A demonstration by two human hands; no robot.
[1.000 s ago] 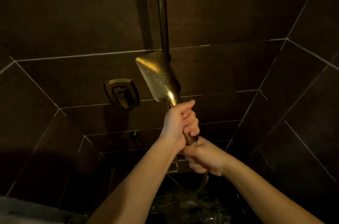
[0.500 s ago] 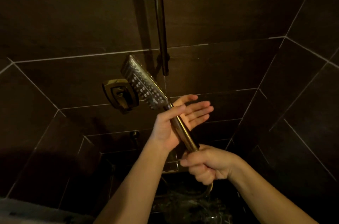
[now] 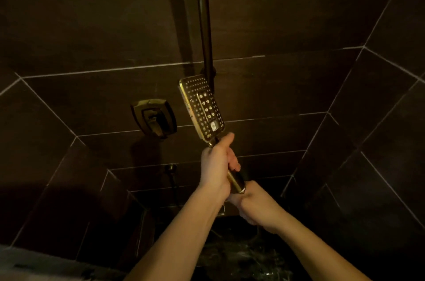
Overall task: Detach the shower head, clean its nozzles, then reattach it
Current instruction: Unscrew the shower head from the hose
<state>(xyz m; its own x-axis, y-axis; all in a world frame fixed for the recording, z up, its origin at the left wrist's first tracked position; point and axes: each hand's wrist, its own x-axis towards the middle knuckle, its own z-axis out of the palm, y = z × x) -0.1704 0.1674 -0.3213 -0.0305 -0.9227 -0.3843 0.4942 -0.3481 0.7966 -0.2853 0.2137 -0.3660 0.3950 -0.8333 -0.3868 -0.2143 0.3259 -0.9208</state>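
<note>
A gold rectangular shower head [image 3: 202, 108] is held upright in front of the dark tiled wall, its nozzle face turned toward me. My left hand [image 3: 217, 162] grips the upper part of its handle, thumb pointing up toward the head. My right hand [image 3: 255, 206] holds the bottom end of the handle, just under the gold collar [image 3: 236, 183], where the hose joins; its fingers are hidden under the handle. The head's top edge overlaps the lower end of the vertical slide bar [image 3: 204, 18].
A gold valve handle [image 3: 154, 118] is mounted on the wall left of the shower head. A small hose outlet [image 3: 170, 168] sits lower on the wall. Dark tiled walls close in on the left, back and right. Wet dark floor [image 3: 241, 257] lies below my arms.
The shower head has swung from tilting left to upright, with the nozzle face now toward me. My left hand, open half a second ago, has closed round the handle again.
</note>
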